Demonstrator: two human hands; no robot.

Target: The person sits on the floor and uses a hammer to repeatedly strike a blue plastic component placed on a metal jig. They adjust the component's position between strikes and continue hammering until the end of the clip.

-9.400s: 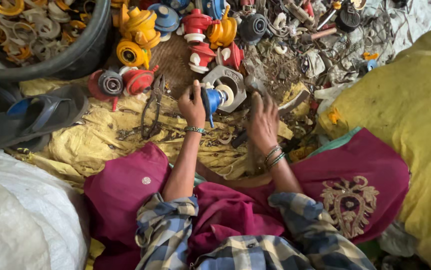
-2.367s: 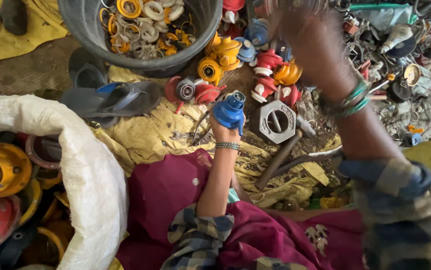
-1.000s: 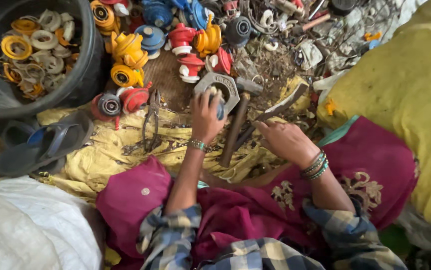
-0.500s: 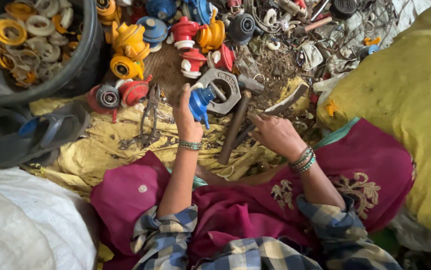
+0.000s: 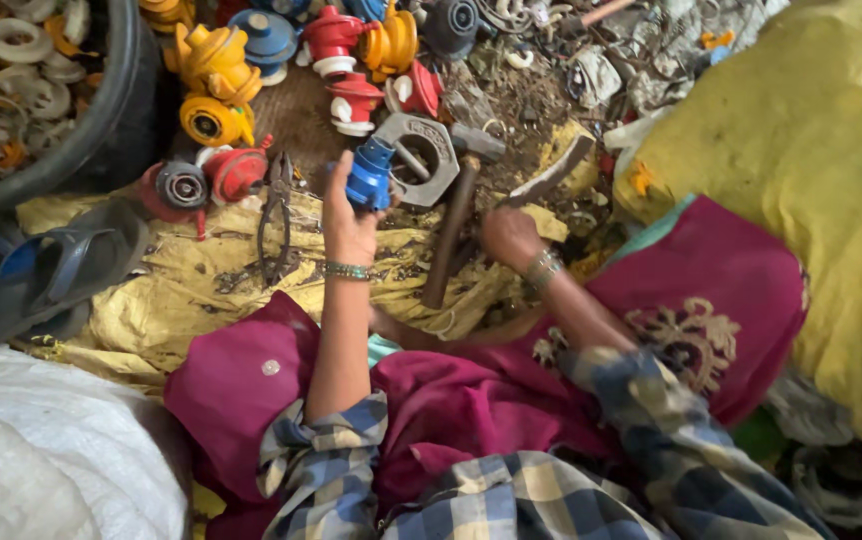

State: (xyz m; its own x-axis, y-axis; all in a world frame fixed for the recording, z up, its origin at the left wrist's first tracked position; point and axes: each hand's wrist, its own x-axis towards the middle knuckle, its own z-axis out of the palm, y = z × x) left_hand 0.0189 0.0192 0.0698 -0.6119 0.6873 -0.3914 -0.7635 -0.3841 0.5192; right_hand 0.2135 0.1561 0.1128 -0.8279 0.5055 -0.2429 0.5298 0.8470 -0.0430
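Clearly, the work is caught partway through, judging by how the things lie. A blue plastic fitting (image 5: 369,175) is clamped in the left hand (image 5: 348,222), fingers wrapped around its lower body, and it is held upright just beside a grey metal ring block (image 5: 418,158) that rests on the dirt floor. The right hand (image 5: 509,237) is lowered onto the yellow cloth (image 5: 201,290) close to the wooden handle of a hammer (image 5: 454,215), whose head lies against the ring block; whether the handle is actually gripped cannot be told, since the fingers are curled out of sight behind the knuckles.

What appears done is gathered in the dark tub (image 5: 101,110) at the upper left, where loose yellow and pale rings (image 5: 11,45) are heaped. What appears left is considerable: a cluster of whole fittings is spread above the hands, among them yellow ones (image 5: 213,80), red ones (image 5: 336,45) and a dark one (image 5: 451,18), with two red pieces (image 5: 201,180) lying nearer on the cloth. A pair of pliers (image 5: 276,215) is laid open on the cloth just left of the left hand, untouched. Mixed scrap (image 5: 611,60) is scattered to the upper right, beside a large yellow sack (image 5: 811,150). A dark sandal (image 5: 51,270) rests at the left edge, below the tub.

The blue fitting looks intact, so its own turn seems not yet finished, and many pieces remain unsorted.
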